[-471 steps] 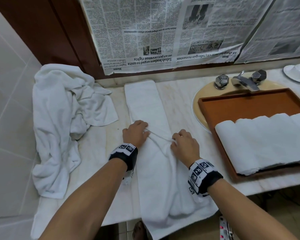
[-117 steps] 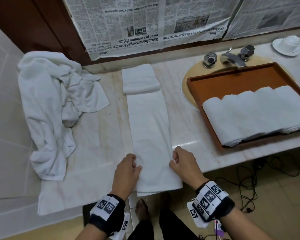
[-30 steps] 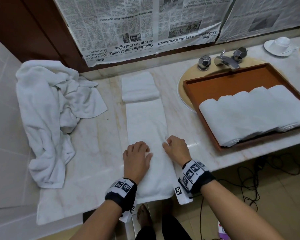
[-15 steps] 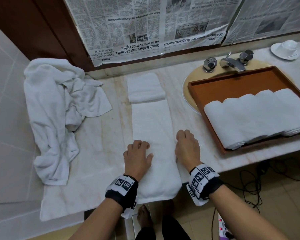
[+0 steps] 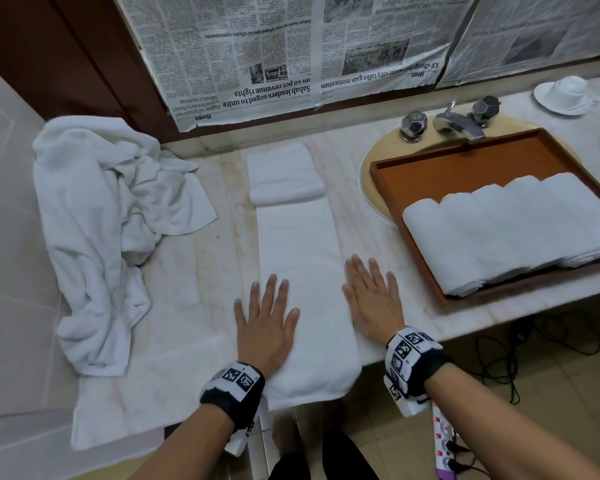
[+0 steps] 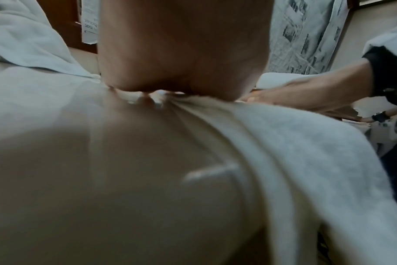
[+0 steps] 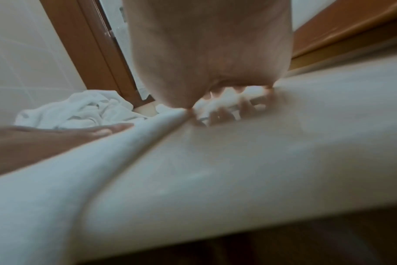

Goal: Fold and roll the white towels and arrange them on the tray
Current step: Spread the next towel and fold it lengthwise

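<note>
A long white towel (image 5: 302,271) folded into a narrow strip lies lengthwise on the marble counter (image 5: 194,271), its far end folded over and its near end hanging over the front edge. My left hand (image 5: 262,320) lies flat with straight fingers on the strip's left edge. My right hand (image 5: 371,296) lies flat on the counter against the strip's right edge. The brown tray (image 5: 465,161) on the right holds several rolled white towels (image 5: 506,226). In the left wrist view the palm (image 6: 181,44) presses the towel (image 6: 295,143); in the right wrist view the palm (image 7: 211,44) rests beside the towel (image 7: 79,170).
A heap of crumpled white towels (image 5: 101,216) covers the counter's left end. The tray sits over a sink with a chrome tap (image 5: 454,123). A cup and saucer (image 5: 565,91) stand at the far right. Newspaper (image 5: 291,53) covers the wall behind. Cables lie on the floor.
Both hands have gone from curled to flat with spread fingers. The right hand has slid off the towel onto the counter beside its right edge; the strip now lies smooth.
</note>
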A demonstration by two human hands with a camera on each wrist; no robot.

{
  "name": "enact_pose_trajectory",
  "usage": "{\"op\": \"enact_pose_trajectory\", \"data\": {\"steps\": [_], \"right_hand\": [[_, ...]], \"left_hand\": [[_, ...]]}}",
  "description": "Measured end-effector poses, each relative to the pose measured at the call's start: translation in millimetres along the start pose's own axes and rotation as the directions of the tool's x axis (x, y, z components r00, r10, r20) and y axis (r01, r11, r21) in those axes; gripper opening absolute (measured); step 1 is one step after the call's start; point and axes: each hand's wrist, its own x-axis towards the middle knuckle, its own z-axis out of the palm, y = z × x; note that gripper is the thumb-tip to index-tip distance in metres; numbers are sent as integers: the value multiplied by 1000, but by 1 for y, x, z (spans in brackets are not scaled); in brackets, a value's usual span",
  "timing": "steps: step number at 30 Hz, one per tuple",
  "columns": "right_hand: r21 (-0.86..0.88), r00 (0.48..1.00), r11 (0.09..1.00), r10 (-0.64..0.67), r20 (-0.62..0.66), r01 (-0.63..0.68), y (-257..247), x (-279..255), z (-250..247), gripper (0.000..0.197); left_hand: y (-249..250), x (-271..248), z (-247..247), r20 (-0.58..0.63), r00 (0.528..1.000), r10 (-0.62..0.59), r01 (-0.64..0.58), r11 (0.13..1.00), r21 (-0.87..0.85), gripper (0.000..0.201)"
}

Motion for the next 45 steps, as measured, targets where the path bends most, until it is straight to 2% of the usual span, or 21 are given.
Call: {"op": "enact_pose_trajectory", "data": {"steps": [3, 5, 7, 9, 12, 14, 17, 21, 23, 25, 28, 31, 35, 40, 43, 45], "right_hand": [[98, 989, 987, -120, -84, 128, -32, -7, 1, 56], [57, 972, 971, -230, -45, 233, -51, -9, 15, 56], [0, 973, 973, -232, -13, 232, -56, -2, 27, 58], [-23, 977, 977, -214, 22, 214, -53, 15, 24, 65], [-62, 956, 955, -289, 38, 291, -47, 47, 9, 92], [-86, 950, 947, -304, 73, 309, -42, 73, -3, 96], [-118, 958, 952, -273, 87, 282, -34, 106, -14, 90], [-119, 987, 980, -156, 41, 160, -23, 133, -24, 60], [-62, 998, 996, -69, -11, 69, -19, 131, -26, 56], [21, 995, 998, -50, -84, 52, -19, 111, -24, 57], [71, 964, 968, -231, -132, 242, -31, 55, -4, 65], [-35, 928, 932, -362, -86, 360, -43, 24, 25, 59], [-93, 935, 934, -350, -61, 344, -28, 25, 28, 59], [-82, 935, 932, -356, -10, 354, -12, 41, 15, 60], [-65, 956, 955, -292, -34, 290, -5, 52, 8, 63], [-67, 979, 977, -201, -11, 200, 2, 61, -2, 72]], "left_hand": [[10, 1, 0, -3, 1000, 22, -22, 1000, 17, 63], [17, 6, 1, 11, 1000, 29, -29, 999, 19, 61], [19, 12, 1, 14, 1000, 7, -7, 1000, 7, 58], [19, 21, -1, 13, 1000, -23, 23, 1000, 3, 57], [23, 43, -5, 12, 997, -71, 71, 997, -15, 61], [28, 62, -9, 10, 995, -99, 99, 995, -22, 66], [31, 87, -13, 11, 991, -135, 135, 991, -14, 72], [32, 108, -18, 6, 979, -205, 205, 978, -29, 72], [33, 108, -21, 30, 977, -211, 212, 976, -57, 63], [32, 96, -25, 24, 979, -200, 202, 972, -123, 57], [32, 58, -18, -20, 985, -171, 167, 975, -144, 54], [35, 22, -1, -47, 991, -124, 119, 989, -93, 56], [28, 13, 11, -94, 985, -141, 135, 988, -68, 57], [31, 18, 5, -79, 976, -204, 200, 978, -56, 58], [34, 32, -3, -64, 967, -245, 241, 969, -57, 60], [35, 37, -4, -55, 961, -272, 268, 961, -76, 62]]}}
